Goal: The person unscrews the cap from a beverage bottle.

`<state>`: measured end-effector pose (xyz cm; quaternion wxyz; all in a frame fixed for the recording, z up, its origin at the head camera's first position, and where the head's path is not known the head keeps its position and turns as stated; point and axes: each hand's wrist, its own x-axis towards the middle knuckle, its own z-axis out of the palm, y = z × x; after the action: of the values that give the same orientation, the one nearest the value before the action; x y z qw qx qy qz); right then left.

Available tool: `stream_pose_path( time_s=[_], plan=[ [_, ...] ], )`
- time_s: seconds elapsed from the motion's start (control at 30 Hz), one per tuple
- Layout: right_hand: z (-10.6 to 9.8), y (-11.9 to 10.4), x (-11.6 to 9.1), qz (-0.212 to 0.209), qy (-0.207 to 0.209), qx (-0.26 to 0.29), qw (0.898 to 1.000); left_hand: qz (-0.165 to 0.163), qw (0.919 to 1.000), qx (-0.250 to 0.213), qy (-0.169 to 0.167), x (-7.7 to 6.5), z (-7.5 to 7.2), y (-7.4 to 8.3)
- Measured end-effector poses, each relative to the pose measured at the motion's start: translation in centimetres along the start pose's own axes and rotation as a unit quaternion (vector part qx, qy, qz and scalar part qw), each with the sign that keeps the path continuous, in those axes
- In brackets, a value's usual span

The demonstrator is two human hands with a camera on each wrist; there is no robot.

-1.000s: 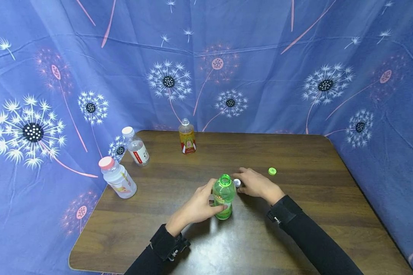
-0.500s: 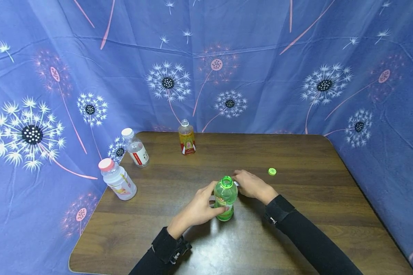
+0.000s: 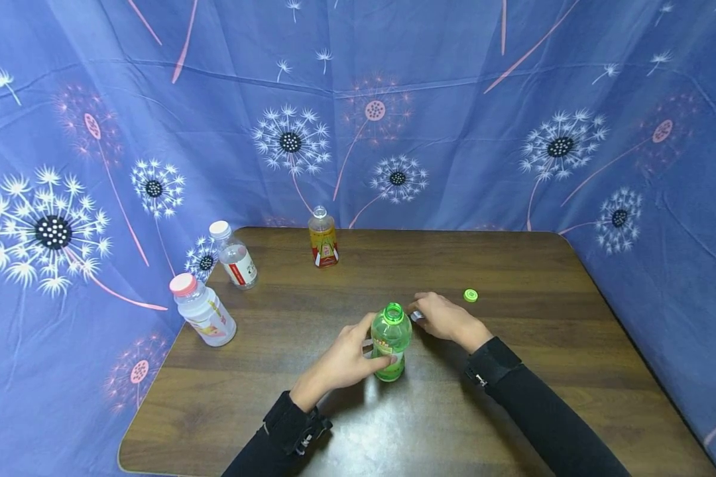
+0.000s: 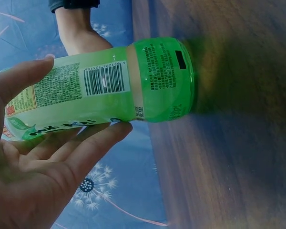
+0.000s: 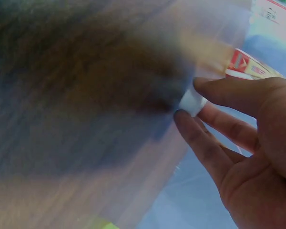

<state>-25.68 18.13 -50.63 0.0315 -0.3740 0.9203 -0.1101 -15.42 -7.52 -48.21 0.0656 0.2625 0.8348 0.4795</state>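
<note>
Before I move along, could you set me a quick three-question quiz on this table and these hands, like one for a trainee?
1. Count: how many bottles have caps on?
2. True or false: the green bottle held by the left hand has an uncovered mouth.
3. Fill the gap: the right hand pinches a small ____ between thumb and finger.

Key:
1. Two: the pink-capped bottle and the white-capped bottle.
2. True.
3. White cap.
</note>
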Motion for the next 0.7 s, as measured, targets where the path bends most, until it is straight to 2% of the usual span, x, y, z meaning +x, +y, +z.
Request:
stream_pose_path(
  time_s=[0.17, 0.4, 0.57, 0.7],
  plan=[
    [-2.2, -0.5, -1.0, 0.004, -0.008, -0.002, 1.000, -0.007, 0.9999, -0.011, -0.009, 0.0, -0.1, 0.1],
    [-6.2, -1.6, -2.3, -0.015, -0.008, 0.004, 1.000, -0.009, 0.9997, -0.018, -0.011, 0.0, -0.1, 0.0],
    [-9.4, -2.7, -3.2, -0.044, 0.008, -0.002, 0.999, -0.011, 0.9997, -0.016, -0.012, 0.0, 0.0, -0.1],
    [-11.9, -4.4, -3.8, -0.056, 0.022, -0.011, 0.998, -0.011, 0.9997, -0.017, -0.013, 0.0, -0.1, -0.1]
  ],
)
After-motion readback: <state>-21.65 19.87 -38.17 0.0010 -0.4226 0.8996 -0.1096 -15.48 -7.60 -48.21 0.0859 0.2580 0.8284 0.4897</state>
